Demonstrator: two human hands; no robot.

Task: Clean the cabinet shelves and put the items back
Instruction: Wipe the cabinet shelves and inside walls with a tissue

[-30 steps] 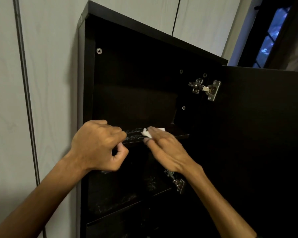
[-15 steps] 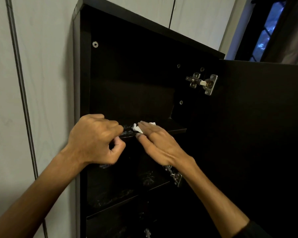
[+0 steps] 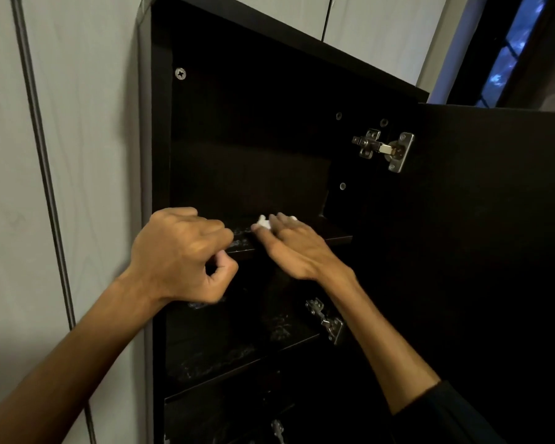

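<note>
The right hand (image 3: 297,248) is pressing straight fingers on a white cloth (image 3: 263,222) on the upper shelf (image 3: 334,233), dusty streaks lying leftward beside the left hand (image 3: 180,254), curled and seemingly empty.

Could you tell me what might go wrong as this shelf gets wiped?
The white wipe is small and mostly under the right hand's flat fingers, so it could slip out and drop behind the shelf. The right forearm passes close to the lower hinge and might scrape it. The left hand curls at the shelf's front edge; leaning on it could strain the shelf.
</note>
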